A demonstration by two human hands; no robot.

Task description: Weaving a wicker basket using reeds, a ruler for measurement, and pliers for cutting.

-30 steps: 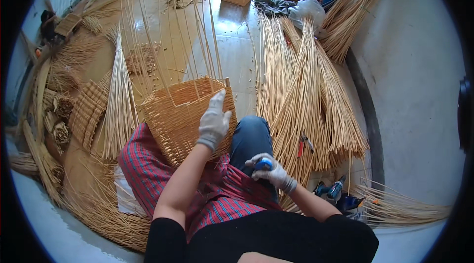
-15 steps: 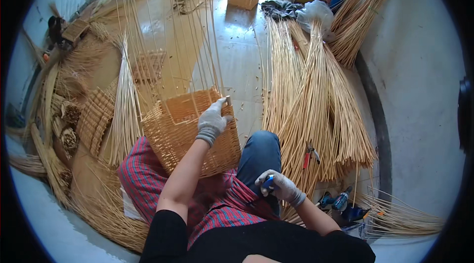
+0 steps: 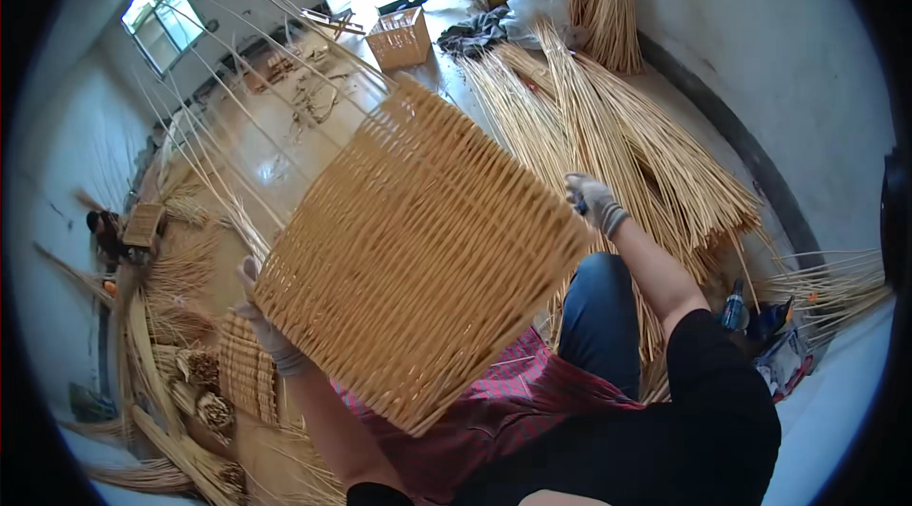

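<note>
One basket (image 3: 427,249) is raised, tilted, over the person's lap (image 3: 518,378). The left hand (image 3: 266,321) is clamped on its left side; the right hand (image 3: 596,202) curls by its right edge, and whether it grips cannot be told. Around spreads a shiny tan floor (image 3: 215,268), with one second basket (image 3: 399,38) far off, one window (image 3: 163,23) far left, one pale wall (image 3: 788,107) right.

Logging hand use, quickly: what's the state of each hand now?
Left hand: holding the woven basket by its edge, fingers partly hidden.
Right hand: closed around a small blue object; basket contact can't be told.
</note>
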